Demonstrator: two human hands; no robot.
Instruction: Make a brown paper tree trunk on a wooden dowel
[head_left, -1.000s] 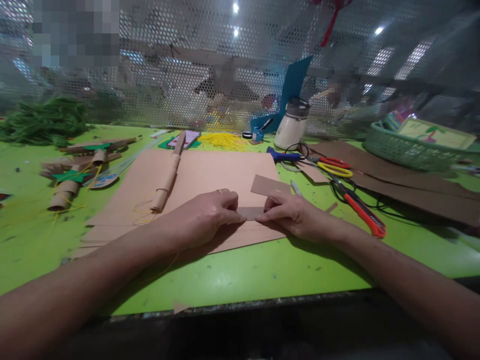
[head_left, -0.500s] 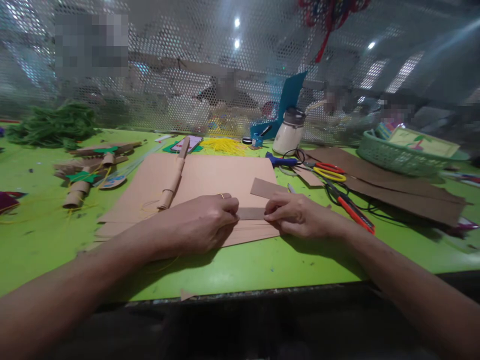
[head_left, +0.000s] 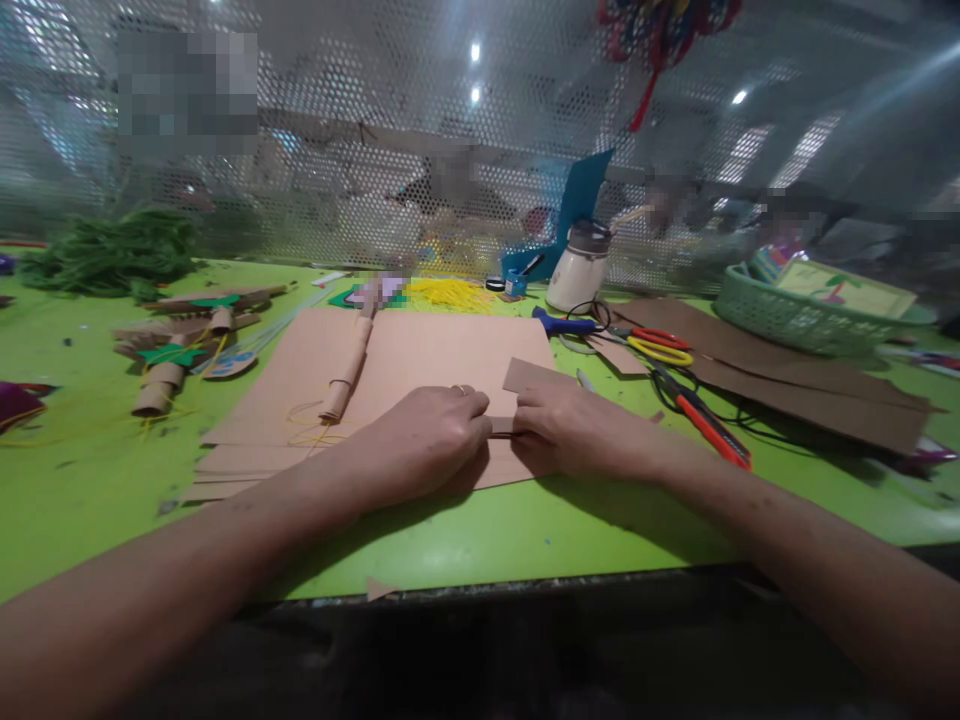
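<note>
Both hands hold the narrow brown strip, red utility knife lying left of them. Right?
Wrong side: the red utility knife lies right of both the left hand and right hand, as the head view shows. Both do hold the narrow brown strip.

The right hand [head_left: 574, 432] is now closer to the left hand [head_left: 431, 440], covering more of the strip [head_left: 502, 427], which shows as a shorter, narrower band between them.
</note>
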